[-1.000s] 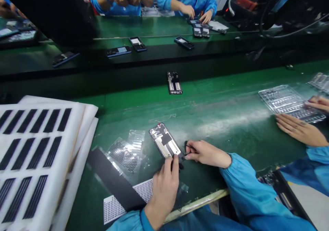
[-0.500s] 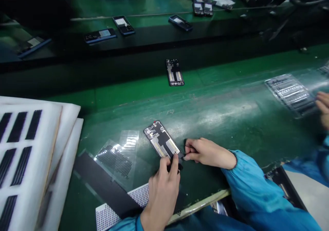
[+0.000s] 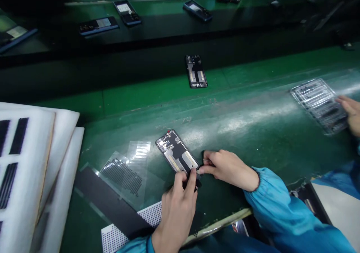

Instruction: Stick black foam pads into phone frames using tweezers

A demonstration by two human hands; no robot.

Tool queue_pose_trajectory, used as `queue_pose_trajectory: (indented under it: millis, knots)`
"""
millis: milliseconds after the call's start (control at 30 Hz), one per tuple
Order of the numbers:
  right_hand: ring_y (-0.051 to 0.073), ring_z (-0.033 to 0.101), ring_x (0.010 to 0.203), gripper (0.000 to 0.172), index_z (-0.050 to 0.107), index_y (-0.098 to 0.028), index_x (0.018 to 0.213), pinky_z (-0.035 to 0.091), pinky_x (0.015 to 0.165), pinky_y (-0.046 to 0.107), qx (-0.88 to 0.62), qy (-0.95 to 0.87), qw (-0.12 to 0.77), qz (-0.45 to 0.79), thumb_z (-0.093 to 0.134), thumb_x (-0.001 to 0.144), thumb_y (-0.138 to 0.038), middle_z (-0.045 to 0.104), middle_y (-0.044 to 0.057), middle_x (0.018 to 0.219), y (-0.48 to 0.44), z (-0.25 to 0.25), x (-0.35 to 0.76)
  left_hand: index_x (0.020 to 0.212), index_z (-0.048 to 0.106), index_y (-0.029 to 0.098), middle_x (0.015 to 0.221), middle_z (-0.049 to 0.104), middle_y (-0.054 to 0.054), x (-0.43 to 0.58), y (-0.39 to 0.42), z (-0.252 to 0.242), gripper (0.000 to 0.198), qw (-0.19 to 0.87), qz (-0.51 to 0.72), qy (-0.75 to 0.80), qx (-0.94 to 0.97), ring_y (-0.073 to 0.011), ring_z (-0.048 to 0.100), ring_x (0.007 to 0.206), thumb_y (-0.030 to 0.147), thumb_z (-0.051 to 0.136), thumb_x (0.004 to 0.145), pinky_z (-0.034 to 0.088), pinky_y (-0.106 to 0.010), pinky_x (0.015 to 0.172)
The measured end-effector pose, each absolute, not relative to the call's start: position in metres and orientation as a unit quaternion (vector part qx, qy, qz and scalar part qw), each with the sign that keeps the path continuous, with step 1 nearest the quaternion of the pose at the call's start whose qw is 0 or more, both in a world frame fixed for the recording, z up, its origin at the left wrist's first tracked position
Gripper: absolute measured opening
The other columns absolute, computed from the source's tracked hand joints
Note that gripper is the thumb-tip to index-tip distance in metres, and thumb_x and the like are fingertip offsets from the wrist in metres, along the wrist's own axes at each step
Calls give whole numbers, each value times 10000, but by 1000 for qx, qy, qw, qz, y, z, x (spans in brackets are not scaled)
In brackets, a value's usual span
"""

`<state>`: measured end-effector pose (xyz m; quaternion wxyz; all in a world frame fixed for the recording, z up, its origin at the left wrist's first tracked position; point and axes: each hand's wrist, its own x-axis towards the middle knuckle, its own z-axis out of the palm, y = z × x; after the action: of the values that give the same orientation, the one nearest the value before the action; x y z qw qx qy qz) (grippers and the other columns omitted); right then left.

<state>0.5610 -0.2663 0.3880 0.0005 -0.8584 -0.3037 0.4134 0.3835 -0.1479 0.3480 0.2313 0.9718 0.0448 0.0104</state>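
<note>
Two bare hands close together over a long green bench mat (image 3: 247,133): the left hand (image 3: 177,215) curled almost shut, thumb and fingers (image 3: 191,180) pinching the near end of a flat black-and-silver phone frame (image 3: 176,151); the right hand (image 3: 229,170) also nearly shut, fingertips (image 3: 206,169) on a tiny black bit (image 3: 200,168) at the frame's corner, too small to tell well. The frame lying flat on the mat, just past both hands. Beside the left hand, a clear plastic sheet of black mesh bits (image 3: 120,176), a long black strip (image 3: 109,208) and a white dotted sheet (image 3: 120,236). Farther left, a pile of white foam trays with black slots (image 3: 25,163). Ahead of both hands, a second black-and-silver phone frame (image 3: 196,71). Well right of the right hand, another person's hand (image 3: 350,114) by a clear plastic tray (image 3: 319,105). Probably a small fitting step at the frame's corner, not yet done; next, seemingly, a need for slow fingers and a firm hold.
</note>
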Motion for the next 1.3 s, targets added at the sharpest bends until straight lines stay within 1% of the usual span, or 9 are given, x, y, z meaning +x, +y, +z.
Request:
queue_pose_trajectory:
  millis: [233,333,467,600,733,967,1100,1200,1300]
  knots:
    - [328,775,766,353,623,-118,1130,434,546,305,-861,-361,-144,328,532,1014,-439,771,152,791,-258,391,539,1363,574,172,1015,623,-65,383,-148,343,379,241,38,61,968,-137,681,679,189,458,1002,526,-232,501]
    - [324,776,758,319,629,-85,1100,478,575,314,-860,-372,-159,311,555,1008,-381,760,177,765,-252,391,531,1395,568,169,1228,663,-113,387,-146,347,421,186,33,90,978,-140,699,667,261,550,984,532,-236,462]
    - [338,773,844,373,655,-95,1092,514,636,339,-856,-371,-153,326,578,986,-444,768,204,856,-249,393,542,1485,487,145,1591,392,-155,396,-144,355,675,34,-27,113,993,-123,647,502,360,713,886,506,-291,337]
    - [348,758,933,492,684,-160,1000,521,693,344,-863,-334,-129,357,605,902,-636,775,168,931,-253,395,554,1506,454,138,1639,207,-162,401,-146,358,735,-20,-61,132,989,-114,645,477,472,685,894,538,-292,357]
    - [325,756,934,466,629,-169,1118,512,693,331,-891,-299,-129,317,558,949,-598,765,160,933,-257,390,541,1518,434,144,1639,142,-163,402,-143,359,721,-32,-62,131,989,-112,662,496,499,635,924,538,-268,366]
    - [307,763,916,367,594,-137,1163,525,718,339,-895,-302,-180,273,461,1030,-452,752,204,903,-250,391,513,1461,520,148,1614,254,-185,366,-151,358,486,-21,14,4,1000,-98,674,552,222,532,981,548,-227,428]
    - [314,759,943,387,591,-130,1192,525,736,355,-894,-295,-187,280,444,1035,-453,752,215,937,-249,393,516,1438,532,103,1509,438,-248,354,-155,357,641,8,-76,-32,997,-121,655,497,17,604,807,521,-235,397]
    - [305,752,975,412,600,-140,1194,520,755,344,-893,-295,-189,282,465,1022,-489,752,209,974,-250,394,519,1479,483,164,1527,440,-204,355,-150,360,699,62,-81,-39,994,-137,712,639,-5,569,806,558,-218,495]
    - [294,751,975,410,620,-146,1167,513,757,333,-893,-295,-192,280,488,1013,-502,752,200,986,-249,395,521,1484,476,160,1536,409,-222,352,-151,365,731,36,-86,-19,995,-125,675,524,-42,539,785,557,-241,438]
